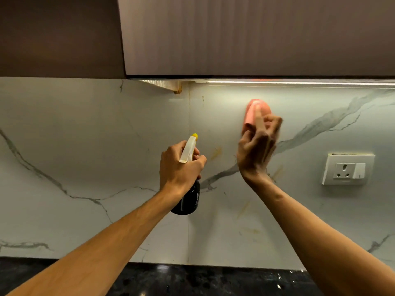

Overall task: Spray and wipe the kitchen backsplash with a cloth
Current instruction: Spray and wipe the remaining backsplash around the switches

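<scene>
The backsplash (89, 159) is white marble with grey veins and a few yellowish smears near the middle. My left hand (178, 167) grips a spray bottle (189, 198) with a dark body, a white trigger head and a yellow nozzle that points at the wall. My right hand (257, 146) is raised to the upper middle of the wall and presses a folded pink cloth (255, 113) flat against it. That hand looks blurred.
Brown wall cabinets (256, 35) hang just above, with a lit strip under their lower edge. A white socket with a switch (348, 169) sits on the wall to the right. A black speckled countertop (192, 280) runs along the bottom.
</scene>
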